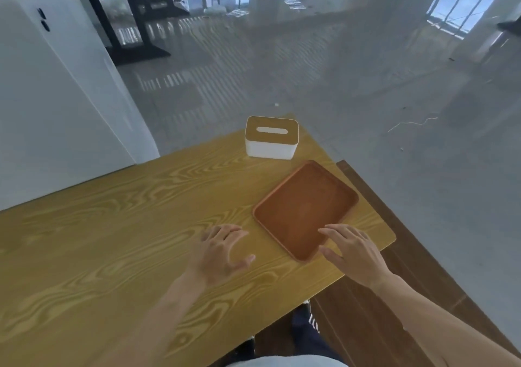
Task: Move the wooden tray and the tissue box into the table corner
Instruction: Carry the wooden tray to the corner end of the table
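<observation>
Wooden tray (306,210) sits right of frame centre, skewed to the table (112,240) edges, near the right edge. Tissue box (271,137) is just above it in frame, in the far corner, close to the tray's upper end but apart from it.

Hands: left hand (220,251) hovers or rests over bare tabletop just left of the tray, fingers spread, holding nothing. Right hand (355,254) is at the tray's lower right corner, fingers loosely spread, fingertips over the tray floor, thumb by the rim. Contact or hover: can't tell. No closed grip either way.

Handling, my read:
- Tray: rigid, flat, low raised rim, empty, probably light. It should slide easily on the smooth tabletop. Take it by two opposite rims, or push from the near rim.
- Box: stiff white shell, wooden lid with slot, likely light. Grip the two long sides; avoid lifting by the lid, as it may come off.

Hard to see:
- Frame is soft, with wide-angle distortion.
- Tray corner under the right hand is covered.
- No tissue visible in the slot; contents unknown.
</observation>
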The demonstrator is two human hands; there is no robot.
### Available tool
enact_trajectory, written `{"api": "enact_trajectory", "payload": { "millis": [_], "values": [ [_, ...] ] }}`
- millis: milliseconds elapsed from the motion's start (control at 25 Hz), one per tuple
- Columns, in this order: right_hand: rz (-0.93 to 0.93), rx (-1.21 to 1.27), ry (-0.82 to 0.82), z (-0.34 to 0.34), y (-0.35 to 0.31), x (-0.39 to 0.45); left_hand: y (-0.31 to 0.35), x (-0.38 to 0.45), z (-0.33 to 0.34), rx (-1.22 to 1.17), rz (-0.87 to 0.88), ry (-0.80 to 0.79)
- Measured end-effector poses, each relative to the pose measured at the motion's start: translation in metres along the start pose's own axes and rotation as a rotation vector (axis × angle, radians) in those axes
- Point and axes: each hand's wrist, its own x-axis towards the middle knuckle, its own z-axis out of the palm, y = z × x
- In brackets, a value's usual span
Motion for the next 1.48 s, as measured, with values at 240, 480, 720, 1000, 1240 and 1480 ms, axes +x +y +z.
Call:
{"api": "enact_trajectory", "payload": {
  "millis": [240, 480, 720, 1000, 1240, 1480],
  "values": [
    [0.001, -0.034, -0.156, 0.013, 0.072, 0.045, 0.015, 0.038, 0.029, -0.011, -0.237, -0.064],
    [0.165, -0.047, -0.334, 0.021, 0.150, 0.089, 0.031, 0.084, 0.064, -0.074, -0.664, -0.212],
    [0.306, 0.010, -0.450, 0.037, 0.181, 0.105, 0.034, 0.117, 0.085, -0.225, -0.926, -0.231],
    [0.387, 0.129, -0.462, 0.050, 0.190, 0.110, 0.033, 0.131, 0.093, -0.189, -0.947, -0.271],
    [0.529, 0.428, -0.434, 0.054, 0.193, 0.121, 0.034, 0.140, 0.102, -0.375, -1.015, -0.154],
    [0.609, 0.733, -0.309, 0.051, 0.177, 0.131, 0.043, 0.129, 0.090, -0.589, -1.098, 0.107]
  ]
}}
